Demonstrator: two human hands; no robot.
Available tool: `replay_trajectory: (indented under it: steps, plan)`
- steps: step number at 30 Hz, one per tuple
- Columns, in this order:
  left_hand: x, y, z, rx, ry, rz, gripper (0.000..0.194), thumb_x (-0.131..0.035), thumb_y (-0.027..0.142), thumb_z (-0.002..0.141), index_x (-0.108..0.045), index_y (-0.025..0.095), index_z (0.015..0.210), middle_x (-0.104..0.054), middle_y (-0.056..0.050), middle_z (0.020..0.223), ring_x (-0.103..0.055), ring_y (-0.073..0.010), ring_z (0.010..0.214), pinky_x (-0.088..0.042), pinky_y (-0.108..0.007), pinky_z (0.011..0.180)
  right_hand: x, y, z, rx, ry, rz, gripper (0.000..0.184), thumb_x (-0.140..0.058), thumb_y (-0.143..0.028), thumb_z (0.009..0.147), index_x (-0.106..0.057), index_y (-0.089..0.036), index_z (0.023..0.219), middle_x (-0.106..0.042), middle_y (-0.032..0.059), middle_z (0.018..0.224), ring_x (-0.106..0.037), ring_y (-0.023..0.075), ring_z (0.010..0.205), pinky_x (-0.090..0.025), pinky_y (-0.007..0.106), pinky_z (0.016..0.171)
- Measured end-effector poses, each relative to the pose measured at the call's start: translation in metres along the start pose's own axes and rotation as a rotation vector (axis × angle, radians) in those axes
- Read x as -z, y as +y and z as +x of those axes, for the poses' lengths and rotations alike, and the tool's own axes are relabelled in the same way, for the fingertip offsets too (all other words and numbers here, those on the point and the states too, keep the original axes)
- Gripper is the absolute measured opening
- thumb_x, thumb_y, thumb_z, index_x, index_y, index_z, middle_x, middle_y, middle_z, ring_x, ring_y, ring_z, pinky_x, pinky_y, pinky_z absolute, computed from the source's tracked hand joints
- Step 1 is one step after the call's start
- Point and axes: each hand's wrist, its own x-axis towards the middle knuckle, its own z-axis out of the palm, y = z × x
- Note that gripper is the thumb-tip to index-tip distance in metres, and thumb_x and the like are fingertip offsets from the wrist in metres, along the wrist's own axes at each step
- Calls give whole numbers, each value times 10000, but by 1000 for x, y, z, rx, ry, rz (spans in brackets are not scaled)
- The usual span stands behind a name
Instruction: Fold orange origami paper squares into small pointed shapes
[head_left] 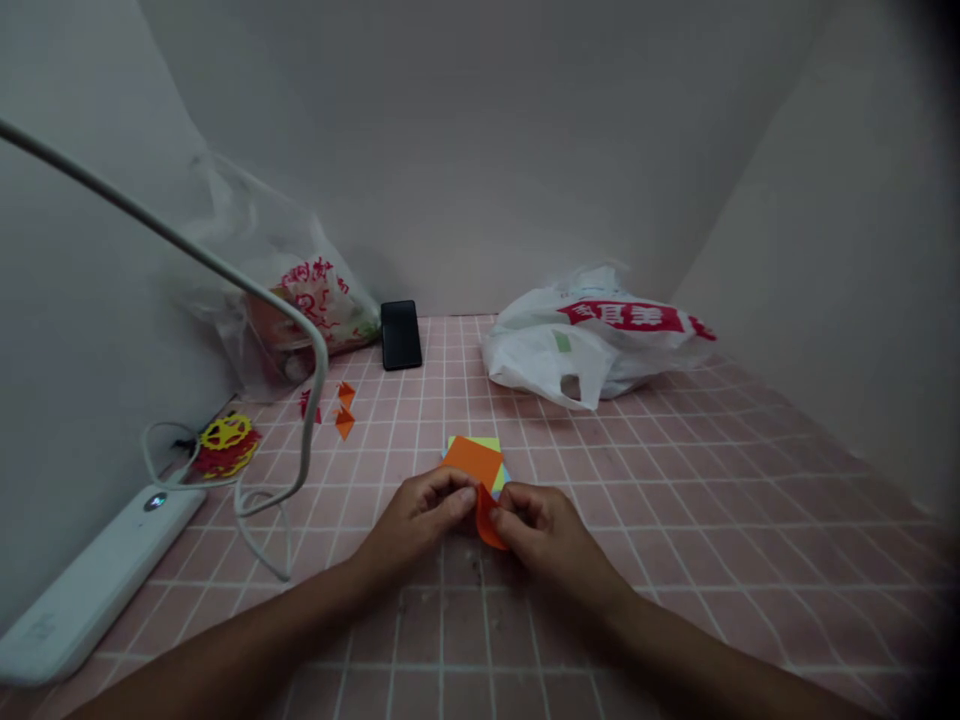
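Between my hands is a small folded piece of orange paper (489,518), bent into a curve. My left hand (427,510) pinches its upper left edge between thumb and fingers. On its right side, my right hand (541,525) grips it with thumb and curled fingers. Just beyond the fingertips lies a stack of square paper sheets, with an orange sheet (474,458) on top and a yellow sheet (491,442) showing beneath it. Farther left, two small folded orange paper pieces (344,420) rest on the tiles beside a dark red one (310,408).
A white power bank (97,580) lies at the left, its pale cable (319,370) arching across the view. Behind are red and yellow cut-outs (225,440), a black phone (400,335), a clear plastic bag (300,300) and a white plastic bag (555,340). Walls enclose the pink tiled surface.
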Motion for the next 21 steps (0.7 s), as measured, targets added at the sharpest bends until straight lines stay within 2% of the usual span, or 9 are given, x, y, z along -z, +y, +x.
replay_trajectory:
  steps: [5, 11, 16, 21]
  plan:
    - [-2, 4, -2, -13, -6, 49, 194, -650, 351, 841, -677, 161, 866, -672, -17, 819, -611, -152, 765, -482, -270, 743, -1, 4, 0, -3, -3, -11, 255, -512, -270, 784, -396, -210, 565, -407, -51, 500, -396, 83, 431, -276, 214, 420]
    - [-1, 0, -3, -5, -8, 81, 196, -649, 330, 832, -668, 154, 916, -652, -13, 785, -596, -133, 680, -482, -256, 655, -4, 4, -2, -53, -17, 49, 215, -496, -274, 767, -397, -217, 585, -409, -53, 514, -392, 89, 426, -279, 219, 412]
    - [-3, 2, -4, -32, 22, 100, 165, -642, 298, 811, -670, 149, 876, -629, 0, 701, -580, -124, 613, -468, -253, 609, -4, -3, -5, 41, 5, -69, 233, -484, -242, 755, -362, -219, 557, -389, -34, 551, -355, 104, 513, -274, 244, 473]
    - [-4, 3, -3, 3, 33, 27, 134, -664, 259, 776, -676, 154, 858, -656, -8, 705, -606, -131, 629, -498, -275, 650, -3, -5, -5, 80, -8, -126, 251, -486, -234, 779, -359, -214, 564, -378, -25, 584, -336, 116, 560, -268, 267, 520]
